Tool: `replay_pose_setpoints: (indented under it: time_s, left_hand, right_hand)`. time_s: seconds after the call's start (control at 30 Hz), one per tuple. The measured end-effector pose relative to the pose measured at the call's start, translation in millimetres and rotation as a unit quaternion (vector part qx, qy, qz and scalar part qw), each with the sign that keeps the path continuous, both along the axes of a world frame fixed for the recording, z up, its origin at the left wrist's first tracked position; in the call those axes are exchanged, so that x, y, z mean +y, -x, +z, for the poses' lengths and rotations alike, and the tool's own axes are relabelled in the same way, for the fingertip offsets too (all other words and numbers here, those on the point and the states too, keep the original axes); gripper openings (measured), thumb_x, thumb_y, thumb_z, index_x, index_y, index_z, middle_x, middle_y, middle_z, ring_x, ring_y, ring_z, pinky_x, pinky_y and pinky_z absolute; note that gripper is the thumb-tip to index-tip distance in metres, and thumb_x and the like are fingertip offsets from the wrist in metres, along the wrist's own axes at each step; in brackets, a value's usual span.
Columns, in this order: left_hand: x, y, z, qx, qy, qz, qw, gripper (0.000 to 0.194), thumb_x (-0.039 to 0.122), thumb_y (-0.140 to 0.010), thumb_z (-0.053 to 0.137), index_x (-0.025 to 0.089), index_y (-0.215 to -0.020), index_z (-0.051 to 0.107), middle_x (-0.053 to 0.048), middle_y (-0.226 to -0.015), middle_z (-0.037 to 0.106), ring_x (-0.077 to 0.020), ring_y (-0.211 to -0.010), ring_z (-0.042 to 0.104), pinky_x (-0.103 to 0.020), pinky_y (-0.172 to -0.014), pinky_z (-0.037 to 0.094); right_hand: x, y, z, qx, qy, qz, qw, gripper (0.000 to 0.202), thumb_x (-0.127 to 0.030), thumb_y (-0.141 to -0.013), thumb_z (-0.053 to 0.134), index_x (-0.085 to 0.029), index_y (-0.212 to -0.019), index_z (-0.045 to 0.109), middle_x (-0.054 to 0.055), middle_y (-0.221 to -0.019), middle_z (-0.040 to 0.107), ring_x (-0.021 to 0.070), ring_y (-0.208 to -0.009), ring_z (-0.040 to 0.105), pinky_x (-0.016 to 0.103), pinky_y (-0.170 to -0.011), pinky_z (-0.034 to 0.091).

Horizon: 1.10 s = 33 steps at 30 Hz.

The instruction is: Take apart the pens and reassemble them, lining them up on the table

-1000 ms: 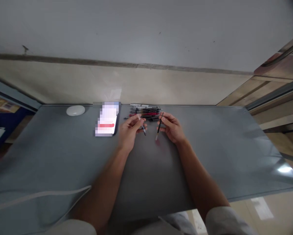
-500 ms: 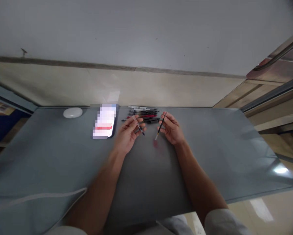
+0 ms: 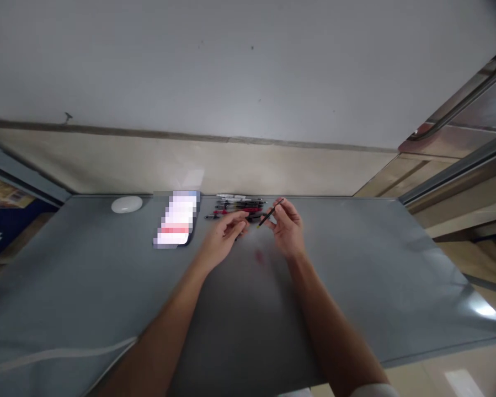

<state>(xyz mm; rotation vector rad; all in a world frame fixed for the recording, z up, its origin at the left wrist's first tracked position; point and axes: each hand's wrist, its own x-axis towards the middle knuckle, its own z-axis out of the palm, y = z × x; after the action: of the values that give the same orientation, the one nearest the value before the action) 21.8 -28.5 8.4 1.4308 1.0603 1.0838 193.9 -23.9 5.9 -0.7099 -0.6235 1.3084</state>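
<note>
Between the thumb and fingers of my right hand [image 3: 288,229] is a slim black pen refill [image 3: 268,216], slanted with its yellowish end down toward the left. My left hand [image 3: 225,238] is closed with its fingers curled around a pen barrel, now mostly hidden; only a small dark bit [image 3: 236,239] shows below the fingers. Just beyond both hands, a row of several pens [image 3: 239,204] in white, black and red lies side by side near the wall. The fingers of my left hand overlap the nearest pens in view.
A phone [image 3: 176,218] with a lit, blurred screen lies left of the pens. Farther left sits a white rounded case [image 3: 127,204]. A white cable [image 3: 65,352] crosses the grey table [image 3: 355,264] at front left. The wall [image 3: 289,168] rises behind the table's back edge.
My left hand has turned over and curled, hiding the barrel that was visible between its fingers. In my right hand the refill has tilted flatter. The view has tipped slightly upward.
</note>
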Motion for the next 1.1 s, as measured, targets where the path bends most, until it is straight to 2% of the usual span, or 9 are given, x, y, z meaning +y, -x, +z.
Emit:
replay_pose_setpoints:
  time_s: [0.17, 0.3, 0.53, 0.7, 0.83, 0.97, 1.1]
  left_hand:
    - [0.7, 2.2, 5.2, 0.074, -0.023, -0.054, 0.996, 0.023, 0.032, -0.085, 0.060, 0.025, -0.105, 0.069, -0.006, -0.094, 0.072, -0.0186, -0.080, 0.067, -0.031, -0.074, 0.054]
    - [-0.7, 3.5, 6.5, 0.098, -0.051, -0.070, 0.991, 0.020, 0.028, -0.083, 0.061, 0.026, -0.100, 0.072, -0.005, -0.091, 0.073, -0.0205, -0.081, 0.067, -0.033, -0.075, 0.053]
    - [0.0, 1.4, 7.9, 0.103, -0.059, -0.066, 0.991, 0.025, 0.026, -0.082, 0.062, 0.029, -0.105, 0.072, -0.005, -0.101, 0.074, -0.0226, -0.089, 0.068, -0.033, -0.078, 0.053]
    - [3.3, -2.6, 7.2, 0.098, -0.060, -0.052, 0.992, 0.024, 0.029, -0.081, 0.065, 0.028, -0.103, 0.074, -0.005, -0.098, 0.075, -0.0227, -0.085, 0.069, -0.033, -0.075, 0.055]
    - [4.3, -5.1, -1.2, 0.090, -0.052, -0.021, 0.994, 0.019, 0.029, -0.079, 0.068, 0.028, -0.097, 0.075, -0.004, -0.095, 0.075, -0.0215, -0.083, 0.069, -0.034, -0.078, 0.054]
    - [2.6, -8.6, -10.8, 0.061, -0.041, 0.005, 0.997, 0.018, 0.030, -0.077, 0.070, 0.028, -0.094, 0.076, -0.004, -0.089, 0.075, -0.0217, -0.077, 0.068, -0.034, -0.073, 0.054]
    - [2.0, -11.1, -15.8, 0.055, -0.056, 0.036, 0.996, 0.019, 0.029, -0.075, 0.073, 0.028, -0.094, 0.076, -0.004, -0.092, 0.075, -0.0230, -0.082, 0.068, -0.035, -0.078, 0.054]
  right_hand:
    - [0.5, 2.5, 8.7, 0.004, 0.008, -0.097, 0.995, 0.020, -0.030, -0.072, 0.072, -0.030, -0.090, 0.065, -0.004, -0.098, 0.066, 0.0104, -0.079, 0.064, 0.030, -0.073, 0.059]
    - [1.1, 2.5, 8.2, -0.013, 0.012, -0.130, 0.991, 0.022, -0.033, -0.072, 0.072, -0.029, -0.093, 0.064, -0.002, -0.106, 0.065, 0.0120, -0.085, 0.065, 0.032, -0.076, 0.059]
    - [0.5, 4.8, 5.2, -0.042, 0.000, -0.121, 0.992, 0.017, -0.031, -0.073, 0.071, -0.029, -0.088, 0.064, -0.002, -0.098, 0.064, 0.0104, -0.080, 0.064, 0.030, -0.073, 0.059]
    - [-1.6, 9.5, -0.7, -0.081, -0.005, -0.088, 0.993, 0.016, -0.026, -0.066, 0.076, -0.025, -0.078, 0.065, -0.003, -0.084, 0.067, 0.0113, -0.073, 0.065, 0.030, -0.071, 0.059]
    - [-2.5, 11.0, -5.6, -0.088, -0.013, -0.065, 0.994, 0.016, -0.026, -0.064, 0.078, -0.025, -0.076, 0.067, -0.003, -0.079, 0.069, 0.0116, -0.072, 0.065, 0.030, -0.070, 0.059]
    - [-1.9, 10.7, -7.9, -0.105, 0.002, -0.066, 0.992, 0.019, -0.028, -0.062, 0.080, -0.023, -0.075, 0.067, -0.001, -0.080, 0.070, 0.0124, -0.072, 0.065, 0.029, -0.067, 0.059]
    - [0.3, 11.1, -9.0, -0.102, 0.017, -0.075, 0.992, 0.021, -0.028, -0.062, 0.080, -0.023, -0.076, 0.066, -0.002, -0.078, 0.070, 0.0120, -0.071, 0.065, 0.029, -0.067, 0.059]
